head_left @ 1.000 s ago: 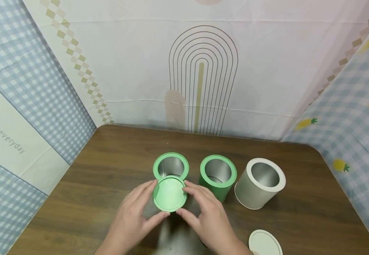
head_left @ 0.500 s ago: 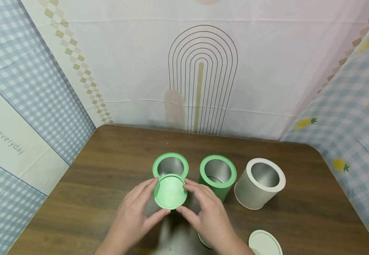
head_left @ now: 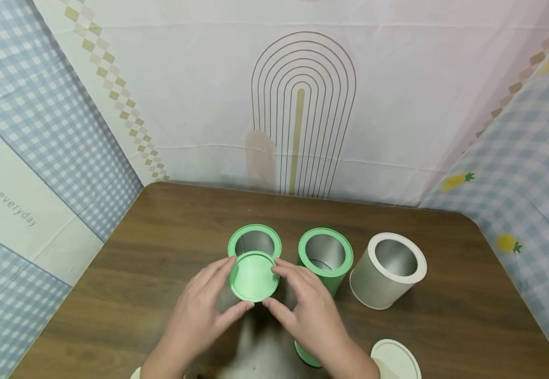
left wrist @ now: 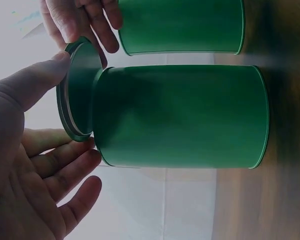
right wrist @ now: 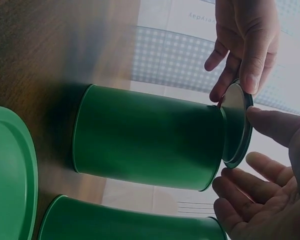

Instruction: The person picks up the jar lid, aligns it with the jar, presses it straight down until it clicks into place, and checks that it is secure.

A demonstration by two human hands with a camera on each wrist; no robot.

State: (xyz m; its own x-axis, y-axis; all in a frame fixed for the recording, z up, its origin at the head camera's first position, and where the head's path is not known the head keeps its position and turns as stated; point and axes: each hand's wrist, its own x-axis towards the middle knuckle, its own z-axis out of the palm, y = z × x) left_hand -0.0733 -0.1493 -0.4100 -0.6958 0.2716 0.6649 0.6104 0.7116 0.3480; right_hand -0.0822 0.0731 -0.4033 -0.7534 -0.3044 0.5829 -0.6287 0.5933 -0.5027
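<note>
A round green lid (head_left: 254,277) is held between both hands, tilted at the near edge of the left green can's (left wrist: 185,117) open top. My left hand (head_left: 197,305) pinches the lid's left edge between thumb and fingers. On the opposite edge, my right hand (head_left: 309,308) pinches it the same way. In both wrist views the lid's lower rim is close against the can's top rim; whether it touches cannot be told. The can stands upright on the table, its silvery inside partly hidden behind the lid.
Right of it stand a second open green can (head_left: 335,284) and an open white can (head_left: 373,284). Another green lid (right wrist: 7,172) lies on the wooden table (head_left: 193,210), partly under the right hand. A white lid (head_left: 394,359) lies at the front right.
Both hands have carried the green lid slightly away from me, so it covers more of the left can's mouth. The cans stay put. The view has shifted a little.
</note>
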